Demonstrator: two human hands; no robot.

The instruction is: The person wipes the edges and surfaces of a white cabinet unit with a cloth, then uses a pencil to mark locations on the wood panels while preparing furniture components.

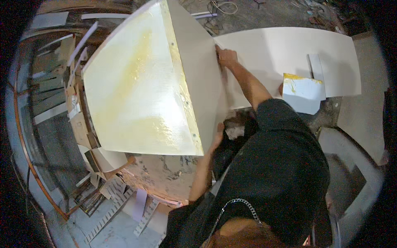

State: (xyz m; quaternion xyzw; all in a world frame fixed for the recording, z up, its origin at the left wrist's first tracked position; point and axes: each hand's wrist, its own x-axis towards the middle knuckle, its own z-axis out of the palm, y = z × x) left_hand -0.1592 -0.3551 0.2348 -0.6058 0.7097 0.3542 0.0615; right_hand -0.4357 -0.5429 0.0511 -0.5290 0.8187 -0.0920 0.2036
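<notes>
A large panel [128, 91], coated in glossy yellowish glue, stands raised left of centre. Along its right edge runs a glue-smeared strip with several small round fixings. A plain pale sheet [196, 70] forms the side beside that edge. My right hand [226, 56] reaches across to the sheet's far right edge, its fingers bent around it. Lower down, my left hand [218, 134] lies against the near part of the same sheet, fingers fairly straight and partly in shadow.
Another long pale sheet [264, 45] lies behind my right arm. On it are a white spreader card [302, 93] with yellow glue on its edge and a narrow strip [315, 66]. A rough, stained block [165, 173] sits under the panel. Offcuts [111, 215] litter the lower left floor.
</notes>
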